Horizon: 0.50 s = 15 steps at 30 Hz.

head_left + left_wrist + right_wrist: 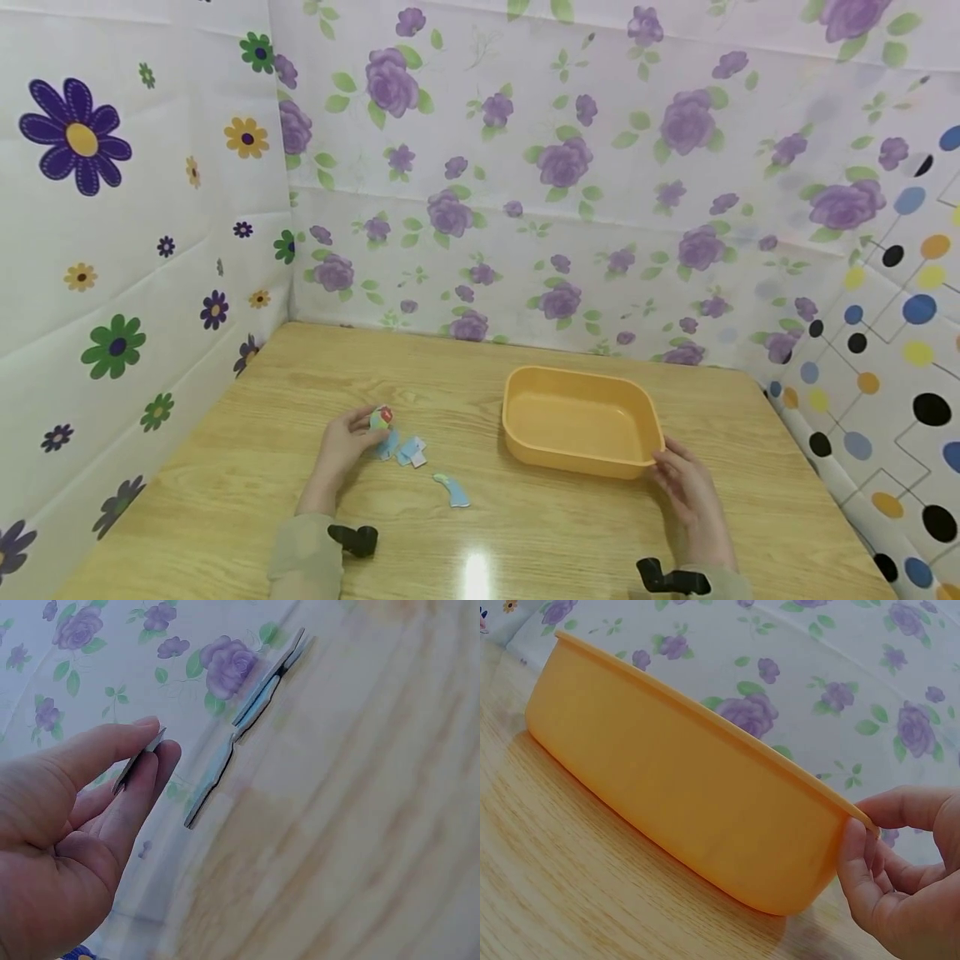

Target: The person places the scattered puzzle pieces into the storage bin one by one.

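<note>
My left hand (351,438) pinches a small flat puzzle piece (380,417), green and yellow with a red patch, between thumb and fingertips. In the left wrist view that puzzle piece (138,762) shows nearly edge-on, raised off the table. Just right of this hand lie several light blue puzzle pieces (411,451), some overlapping. A curved blue and green piece (452,491) lies apart, nearer the front. My right hand (686,483) grips the front right corner of a yellow-orange plastic basin (581,463) by its rim; the thumb (855,851) presses the outer wall.
The basin stands on the wood-grain table (420,367), its inside visible in the head view. A floral cloth (517,175) hangs along the back edge, with patterned sheets on the left and right sides. Each wrist wears a black camera mount (354,540).
</note>
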{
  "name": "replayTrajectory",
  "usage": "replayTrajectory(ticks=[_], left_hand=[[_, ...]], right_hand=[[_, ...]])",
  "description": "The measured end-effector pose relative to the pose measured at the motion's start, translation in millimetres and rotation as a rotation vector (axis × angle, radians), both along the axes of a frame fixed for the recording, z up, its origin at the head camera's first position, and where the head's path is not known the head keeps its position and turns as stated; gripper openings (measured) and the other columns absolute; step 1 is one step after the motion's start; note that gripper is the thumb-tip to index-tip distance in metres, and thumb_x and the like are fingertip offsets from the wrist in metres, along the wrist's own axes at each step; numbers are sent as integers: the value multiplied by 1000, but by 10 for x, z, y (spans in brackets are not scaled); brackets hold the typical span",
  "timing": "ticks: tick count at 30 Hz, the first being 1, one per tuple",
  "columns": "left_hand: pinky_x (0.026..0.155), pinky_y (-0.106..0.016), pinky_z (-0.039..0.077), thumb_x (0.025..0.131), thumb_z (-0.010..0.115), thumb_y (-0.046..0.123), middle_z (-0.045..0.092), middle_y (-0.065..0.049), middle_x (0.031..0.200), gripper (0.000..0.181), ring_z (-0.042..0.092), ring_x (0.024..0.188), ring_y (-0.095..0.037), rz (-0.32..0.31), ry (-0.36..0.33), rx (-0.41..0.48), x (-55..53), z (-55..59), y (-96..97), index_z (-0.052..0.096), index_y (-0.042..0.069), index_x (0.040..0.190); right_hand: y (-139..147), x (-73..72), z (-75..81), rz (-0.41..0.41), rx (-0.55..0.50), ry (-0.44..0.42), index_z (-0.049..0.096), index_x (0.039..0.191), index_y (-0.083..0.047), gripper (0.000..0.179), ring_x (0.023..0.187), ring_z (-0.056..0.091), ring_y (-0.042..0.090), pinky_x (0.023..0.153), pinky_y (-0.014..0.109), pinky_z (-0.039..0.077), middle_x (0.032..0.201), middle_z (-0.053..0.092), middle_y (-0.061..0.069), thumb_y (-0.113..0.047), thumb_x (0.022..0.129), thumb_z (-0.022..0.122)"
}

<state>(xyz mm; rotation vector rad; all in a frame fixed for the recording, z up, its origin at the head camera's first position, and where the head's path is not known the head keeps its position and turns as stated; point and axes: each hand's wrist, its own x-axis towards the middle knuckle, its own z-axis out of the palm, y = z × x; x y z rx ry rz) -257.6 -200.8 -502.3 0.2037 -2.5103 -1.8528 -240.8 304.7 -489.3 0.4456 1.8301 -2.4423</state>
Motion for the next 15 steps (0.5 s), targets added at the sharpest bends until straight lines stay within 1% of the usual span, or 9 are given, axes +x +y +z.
replayTrajectory(ticks=[6, 11, 13, 15], left_hand=[[100, -35, 52, 87, 73, 9, 54, -27, 137, 63, 59, 121, -36, -13, -12, 65, -37, 14, 30, 44, -3, 142], [100, -39, 51, 86, 73, 7, 52, -29, 137, 64, 55, 124, -40, -51, -4, 69, -49, 62, 136, 44, -5, 142], [101, -40, 51, 86, 74, 7, 52, -30, 137, 65, 55, 124, -40, -63, 1, 69, -52, 93, 189, 44, -5, 142], [100, -40, 51, 85, 74, 7, 52, -29, 137, 65, 55, 124, -40, -67, 1, 78, -60, 128, 243, 45, -5, 142]], right_hand=[[8, -7, -23, 3, 12, 15, 51, 114, -20, 23, 83, 60, 0, 77, 14, 53, 93, 64, -14, -3, 98, 52], [8, -1, -36, 6, 33, 27, 50, 117, -19, 24, 82, 60, -1, 77, 14, 53, 91, 64, -16, -4, 99, 51], [3, -2, -33, 3, 39, 24, 48, 121, -17, 26, 81, 60, -1, 78, 14, 53, 90, 64, -16, -4, 99, 51], [1, -4, -27, -1, 39, 18, 45, 129, -15, 32, 81, 60, -1, 79, 14, 53, 89, 64, -16, -5, 99, 51]])
